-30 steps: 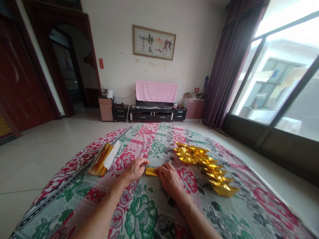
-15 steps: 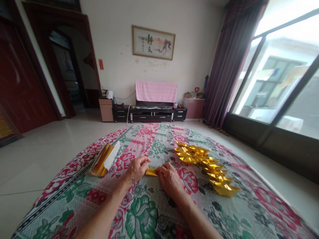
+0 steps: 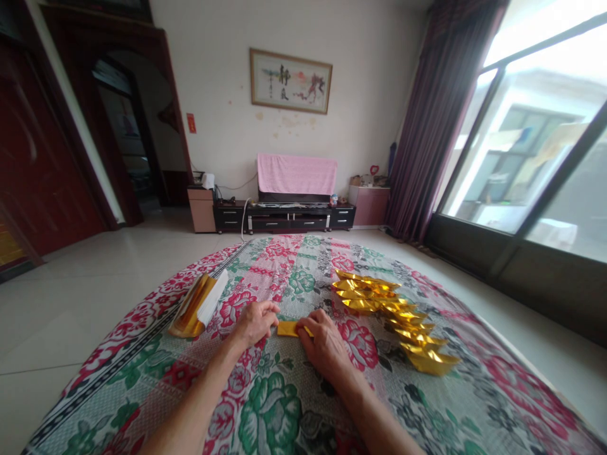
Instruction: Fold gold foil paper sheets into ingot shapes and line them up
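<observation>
A narrow folded strip of gold foil paper [image 3: 287, 328] lies flat on the floral tablecloth [image 3: 270, 411]. My right hand [image 3: 325, 341] rests over its right end, with bent fingers and thumb on the paper, hiding that end. My left hand [image 3: 257, 323] is just off the strip's left end, fingers loosely bent, thumb and index finger a little apart, nothing visible between them. To the right stand several folded gold paper boats [image 3: 431, 361], pointed at both ends, in a slanting row. On the left lies a curled stack of gold paper sheets [image 3: 194, 309] with a white backing.
The round table's cloth edge curves away at the far side. Beyond it stand a low black TV cabinet [image 3: 289, 221] and a TV under a pink cloth [image 3: 298, 174]. A purple curtain [image 3: 422, 126] and a large window [image 3: 531, 151] are on the right.
My left hand has drawn slightly left, off the strip's end, so more of the gold paper shows. My right hand stays nearly in place on it.
</observation>
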Tool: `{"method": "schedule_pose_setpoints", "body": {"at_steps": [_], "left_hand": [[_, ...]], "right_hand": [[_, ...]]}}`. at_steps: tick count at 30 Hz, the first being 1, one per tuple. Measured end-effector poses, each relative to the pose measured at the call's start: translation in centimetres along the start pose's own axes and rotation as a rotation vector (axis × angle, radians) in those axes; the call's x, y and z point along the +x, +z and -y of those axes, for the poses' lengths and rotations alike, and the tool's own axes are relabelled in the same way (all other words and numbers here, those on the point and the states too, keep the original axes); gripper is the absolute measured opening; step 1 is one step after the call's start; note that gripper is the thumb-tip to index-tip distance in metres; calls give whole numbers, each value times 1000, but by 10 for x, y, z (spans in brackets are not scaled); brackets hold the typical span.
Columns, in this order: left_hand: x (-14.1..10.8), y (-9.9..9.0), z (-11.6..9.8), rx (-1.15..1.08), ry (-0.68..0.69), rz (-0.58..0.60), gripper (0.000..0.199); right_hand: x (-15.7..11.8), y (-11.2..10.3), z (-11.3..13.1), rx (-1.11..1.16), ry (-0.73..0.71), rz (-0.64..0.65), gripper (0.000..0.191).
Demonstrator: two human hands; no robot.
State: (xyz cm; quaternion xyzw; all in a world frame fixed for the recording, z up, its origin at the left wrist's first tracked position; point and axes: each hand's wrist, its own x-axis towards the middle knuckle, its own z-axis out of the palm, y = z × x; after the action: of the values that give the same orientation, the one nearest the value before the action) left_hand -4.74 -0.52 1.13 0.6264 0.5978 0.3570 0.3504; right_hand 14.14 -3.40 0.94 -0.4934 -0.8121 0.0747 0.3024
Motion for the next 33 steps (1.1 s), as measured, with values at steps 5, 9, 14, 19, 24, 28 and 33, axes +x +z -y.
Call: {"method": "schedule_pose_setpoints", "body": {"at_steps": [5,9,14,19,24,28,33], "left_hand": [[4,0,4,25,-39,-17,26],[2,0,3,96,-22,-53,26],[1,4,-1,284,67,-70,19],[3,7,-2,466,93,-131,15],[3,4,-5,485,61,-132,15],[1,0,-9,434,20,-86,17],[-1,-3,-13,424,-16,-41,19]], "right_hand": [[1,6,-2,-21,3,-28,18],[1,10,-2,-42,15,-46,16],[0,10,0,-64,25,-60,16],[1,12,2,-98,58,-64,15],[4,17,4,-145,99,-78,11],[5,19,10,-192,144,-79,11],[4,21,17,-251,183,-103,14]]}}
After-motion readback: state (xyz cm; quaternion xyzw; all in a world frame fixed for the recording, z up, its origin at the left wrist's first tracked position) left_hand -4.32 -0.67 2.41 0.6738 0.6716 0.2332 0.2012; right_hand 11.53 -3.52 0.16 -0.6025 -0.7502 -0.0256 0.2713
